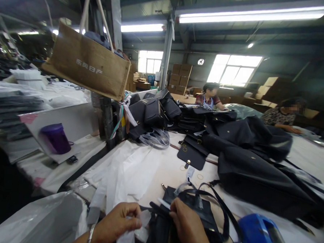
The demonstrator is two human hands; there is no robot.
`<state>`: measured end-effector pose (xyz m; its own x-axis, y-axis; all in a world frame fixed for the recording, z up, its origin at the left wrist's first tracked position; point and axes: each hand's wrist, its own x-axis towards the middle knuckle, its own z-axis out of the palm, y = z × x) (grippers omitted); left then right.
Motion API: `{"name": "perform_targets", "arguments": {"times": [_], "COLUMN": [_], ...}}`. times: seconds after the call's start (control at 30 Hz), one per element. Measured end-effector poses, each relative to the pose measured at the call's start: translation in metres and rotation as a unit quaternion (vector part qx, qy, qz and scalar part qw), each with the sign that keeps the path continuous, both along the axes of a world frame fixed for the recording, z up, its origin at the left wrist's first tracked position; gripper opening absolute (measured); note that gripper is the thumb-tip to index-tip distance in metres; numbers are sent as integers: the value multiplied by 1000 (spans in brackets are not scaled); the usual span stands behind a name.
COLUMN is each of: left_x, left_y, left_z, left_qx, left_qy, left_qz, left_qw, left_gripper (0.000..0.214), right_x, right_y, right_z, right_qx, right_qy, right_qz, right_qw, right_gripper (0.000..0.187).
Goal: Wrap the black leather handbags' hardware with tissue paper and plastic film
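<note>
At the bottom of the view my left hand (pixel 115 222) pinches a piece of thin white wrapping paper (pixel 130 236), fingers closed on it, a bangle on the wrist. My right hand (pixel 189 228) rests beside it on a small black bag (pixel 192 206) with long straps, its fingers curled on the bag's top edge near a white tag. The two hands are a short way apart. Part of the bag under the hands is hidden.
Black bags (pixel 252 162) lie piled across the white table (pixel 159 165). A blue tape dispenser (pixel 259 237) is at the lower right. A purple cup (pixel 55 137) stands left, below a hanging brown tote bag (pixel 89 63). Two people sit at the far side.
</note>
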<state>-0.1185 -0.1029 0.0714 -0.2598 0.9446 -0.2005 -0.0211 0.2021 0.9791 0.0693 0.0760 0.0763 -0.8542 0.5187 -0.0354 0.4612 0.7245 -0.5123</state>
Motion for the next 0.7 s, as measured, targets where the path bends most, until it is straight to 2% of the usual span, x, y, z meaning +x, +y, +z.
{"name": "perform_targets", "arguments": {"times": [0.1, 0.2, 0.33, 0.47, 0.7], "left_x": [-3, -6, -6, -6, -6], "left_y": [1, 2, 5, 8, 9], "left_z": [-2, -2, 4, 10, 15], "left_qx": [-7, -19, -42, -51, -58], "left_qy": [27, 66, 116, 141, 166], "left_qz": [8, 14, 15, 17, 9], "left_qw": [1000, 998, 992, 989, 984], "left_gripper": [17, 10, 6, 5, 5], "right_x": [4, 9, 17, 24, 27], "right_y": [3, 4, 2, 1, 0], "right_z": [-5, -4, 18, 36, 33], "right_qx": [3, -4, -30, -23, -9], "right_qy": [-12, -9, 41, 7, -36], "right_qz": [25, 18, 50, 97, 120], "right_qw": [1000, 1000, 997, 995, 992], "right_gripper": [27, 21, 19, 25, 25]}}
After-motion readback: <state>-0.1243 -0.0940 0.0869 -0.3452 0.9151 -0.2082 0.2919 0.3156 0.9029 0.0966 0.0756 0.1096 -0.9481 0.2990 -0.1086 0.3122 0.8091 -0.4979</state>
